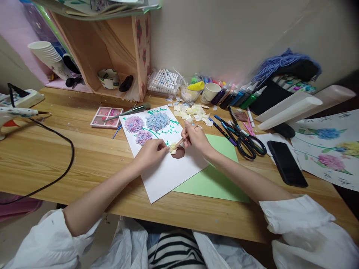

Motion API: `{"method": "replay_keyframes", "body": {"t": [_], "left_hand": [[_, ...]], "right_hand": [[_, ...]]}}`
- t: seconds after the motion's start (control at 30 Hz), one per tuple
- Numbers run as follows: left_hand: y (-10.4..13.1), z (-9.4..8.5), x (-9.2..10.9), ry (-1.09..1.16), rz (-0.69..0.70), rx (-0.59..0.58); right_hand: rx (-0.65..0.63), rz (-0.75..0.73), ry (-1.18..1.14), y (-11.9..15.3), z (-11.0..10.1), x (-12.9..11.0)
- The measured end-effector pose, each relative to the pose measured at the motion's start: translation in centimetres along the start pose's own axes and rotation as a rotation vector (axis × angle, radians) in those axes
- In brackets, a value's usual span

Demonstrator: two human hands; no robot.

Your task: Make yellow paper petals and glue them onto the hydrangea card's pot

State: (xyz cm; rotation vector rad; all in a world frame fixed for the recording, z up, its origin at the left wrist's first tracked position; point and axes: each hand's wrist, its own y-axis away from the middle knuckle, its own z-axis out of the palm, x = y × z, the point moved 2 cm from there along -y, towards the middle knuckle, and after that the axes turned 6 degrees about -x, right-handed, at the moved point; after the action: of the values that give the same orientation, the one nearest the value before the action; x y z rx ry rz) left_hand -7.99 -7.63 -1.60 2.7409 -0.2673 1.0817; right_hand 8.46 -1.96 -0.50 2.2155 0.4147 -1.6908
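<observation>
A white sheet (157,179) lies tilted on the desk, bearing pink and blue paper flower heads (157,121) with green painted stems. Lower on it is a brown disc (178,152) with a small cluster of yellow paper scraps (173,147) at its upper left edge. My left hand (153,151) rests on the sheet, thumb and forefinger pinched at these scraps. In my right hand (195,137) is a thin wooden stick (178,143), its tip angled down to the cluster. A loose pile of pale yellow paper scraps (193,112) lies just beyond my right hand.
Green paper (215,179) lies partly under the white sheet. To the right are black scissors (248,144), pens and a phone (287,163). Behind stand a paper cup (210,92), paint bottles (251,99) and a marker box (164,83). A glue gun (17,113) and its cable are at left.
</observation>
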Motion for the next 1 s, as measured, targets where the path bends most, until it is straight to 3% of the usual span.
{"method": "replay_keyframes", "body": {"t": [0.13, 0.3, 0.57, 1.0], "left_hand": [[0.0, -0.1, 0.2, -0.006, -0.002, 0.000], [0.0, -0.1, 0.1, 0.002, -0.018, -0.004], [0.0, 0.0, 0.0, 0.006, -0.002, -0.004], [0.2, -0.1, 0.1, 0.023, 0.004, -0.007]], "right_hand": [[-0.002, -0.100, -0.043, 1.0, -0.6, 0.1], [-0.038, -0.318, 0.147, 3.3, -0.2, -0.1], [-0.079, -0.575, 0.378, 3.5, 0.4, -0.6], [-0.070, -0.477, 0.389, 3.3, 0.7, -0.7]]}}
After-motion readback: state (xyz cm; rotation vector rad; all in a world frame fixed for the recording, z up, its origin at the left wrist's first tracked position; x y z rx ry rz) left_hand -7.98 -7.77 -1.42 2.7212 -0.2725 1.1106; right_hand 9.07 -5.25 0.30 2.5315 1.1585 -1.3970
